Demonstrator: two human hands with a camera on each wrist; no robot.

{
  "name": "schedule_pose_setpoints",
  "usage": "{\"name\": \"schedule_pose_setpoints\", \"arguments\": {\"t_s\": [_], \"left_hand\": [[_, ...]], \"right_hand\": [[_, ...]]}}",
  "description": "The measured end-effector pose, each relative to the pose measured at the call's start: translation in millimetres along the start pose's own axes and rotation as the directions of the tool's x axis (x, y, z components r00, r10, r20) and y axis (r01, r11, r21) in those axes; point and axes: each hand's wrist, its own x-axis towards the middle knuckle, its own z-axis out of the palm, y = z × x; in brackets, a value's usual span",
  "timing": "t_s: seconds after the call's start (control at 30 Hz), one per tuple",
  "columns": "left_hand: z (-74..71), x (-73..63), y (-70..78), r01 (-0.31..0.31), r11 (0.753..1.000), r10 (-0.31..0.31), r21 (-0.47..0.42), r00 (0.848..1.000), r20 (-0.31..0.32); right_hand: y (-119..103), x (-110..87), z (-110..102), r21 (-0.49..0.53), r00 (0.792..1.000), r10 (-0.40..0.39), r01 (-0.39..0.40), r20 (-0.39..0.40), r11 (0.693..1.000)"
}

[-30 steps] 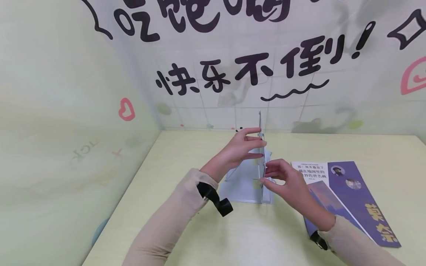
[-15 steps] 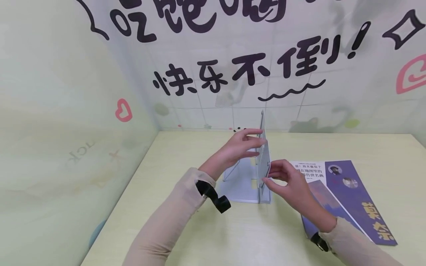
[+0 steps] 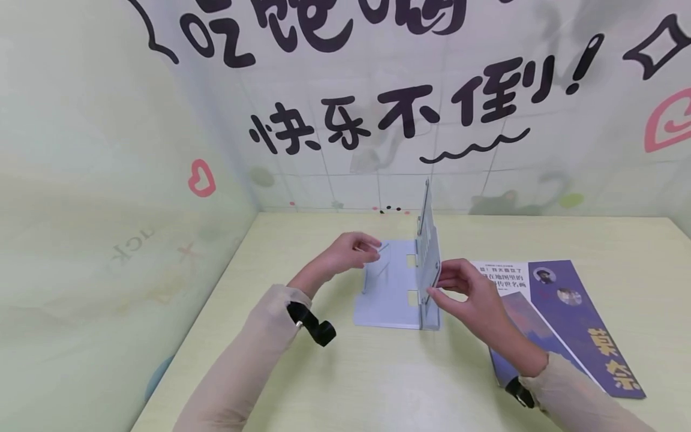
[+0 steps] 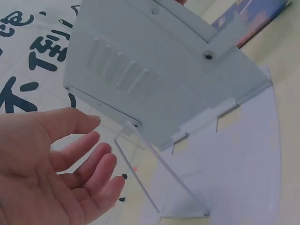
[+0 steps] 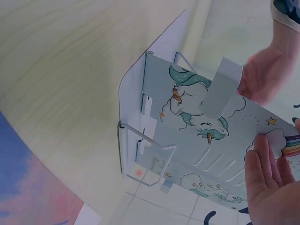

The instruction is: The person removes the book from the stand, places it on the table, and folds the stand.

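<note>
A pale blue metal book stand (image 3: 391, 309) sits on the table, its panel (image 4: 140, 65) raised near-upright from the flat base. Unicorn pictures cover the panel's printed side in the right wrist view. My left hand (image 3: 351, 252) is apart from the panel, beside the thin wire support (image 4: 180, 178) over the base's left side. Its fingers are loosely bent and hold nothing in the left wrist view. My right hand (image 3: 472, 294) is at the panel's printed face, its fingers (image 5: 262, 161) fairly straight and seemingly touching it. The right thumb is mostly hidden in the right wrist view.
To the right lie a purple and white book (image 3: 572, 318) and a smaller book (image 3: 531, 318) overlapping it, partly under my right forearm. A wire page clip (image 5: 150, 138) juts from the stand's lower edge. A lettered wall covering (image 3: 335, 186) rises behind the table.
My left hand has let go of the panel and moved left, beside the wire support. The panel has turned slightly, showing more of its printed side. My right hand has stayed at its face.
</note>
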Motion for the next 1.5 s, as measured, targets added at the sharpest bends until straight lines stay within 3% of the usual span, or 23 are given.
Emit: {"name": "schedule_pose_setpoints", "arguments": {"t_s": [0.17, 0.37, 0.57, 0.8, 1.07, 1.27, 1.5], "left_hand": [[5.3, -1.0, -26.1, -0.009, 0.996, 0.004, 0.091, 0.999, 0.053], [18.3, 4.7, -41.3, -0.029, 0.997, 0.028, 0.066, 1.0, 0.011], [29.0, 9.1, -45.5, -0.037, 0.999, 0.039, 0.036, 0.998, -0.056], [42.3, 17.3, -53.0, -0.112, 0.992, 0.115, 0.059, 0.992, -0.053], [55.6, 25.7, -56.9, -0.169, 0.964, 0.179, 0.206, 0.983, -0.032], [62.0, 26.5, -55.4, -0.211, 0.925, 0.221, 0.316, 0.975, 0.003], [65.2, 26.3, -51.6, -0.209, 0.895, 0.214, 0.394, 0.976, 0.033]], "right_hand": [[0.6, 0.0, -0.5, -0.003, 1.0, 0.01, -0.01, -0.001, 1.0], [0.5, -0.8, 0.0, 0.002, 1.0, 0.022, -0.022, -0.007, 1.0], [-0.8, -0.6, 0.4, -0.006, 1.0, 0.027, -0.027, -0.009, 1.0], [-1.5, -0.2, 0.0, -0.014, 0.999, 0.034, -0.034, -0.005, 0.999], [0.3, 0.0, 0.3, -0.01, 1.0, 0.022, -0.022, -0.01, 1.0], [0.1, 0.5, 0.1, -0.008, 1.0, 0.022, -0.022, 0.0, 1.0], [-0.1, 0.5, -0.3, -0.016, 1.0, 0.025, -0.025, 0.002, 1.0]]}}
